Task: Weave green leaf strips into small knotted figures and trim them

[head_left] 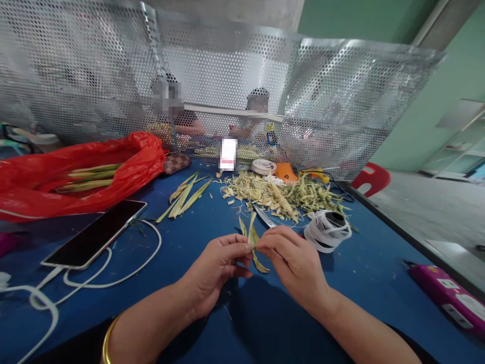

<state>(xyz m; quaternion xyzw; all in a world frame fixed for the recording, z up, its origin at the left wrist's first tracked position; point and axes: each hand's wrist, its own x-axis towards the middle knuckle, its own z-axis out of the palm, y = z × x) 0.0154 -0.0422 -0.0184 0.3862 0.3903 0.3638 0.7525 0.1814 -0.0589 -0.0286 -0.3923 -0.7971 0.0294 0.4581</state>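
Between my two hands is a small piece made of pale green, dried-looking leaf strips (253,233), its strips spreading up and down from the pinch. My left hand (223,265) pinches its middle with thumb and forefinger, the other fingers loosely curled. From the other side my right hand (290,258) pinches the same spot, fingers bent and close together. Whether a thread runs there is too small to tell. Scissors (265,217) lie just beyond, partly hidden by my right hand. A cone of white thread (328,231) stands to the right. Several leaf strips (185,196) lie at the back left.
A red plastic bag (142,151) holds long leaves at the left, near a phone (96,235) with a white cable (109,285). Leaf scraps (265,192) heap at the back. A purple power strip (447,296) lies right. Behind a perforated screen (227,65) sit two people.
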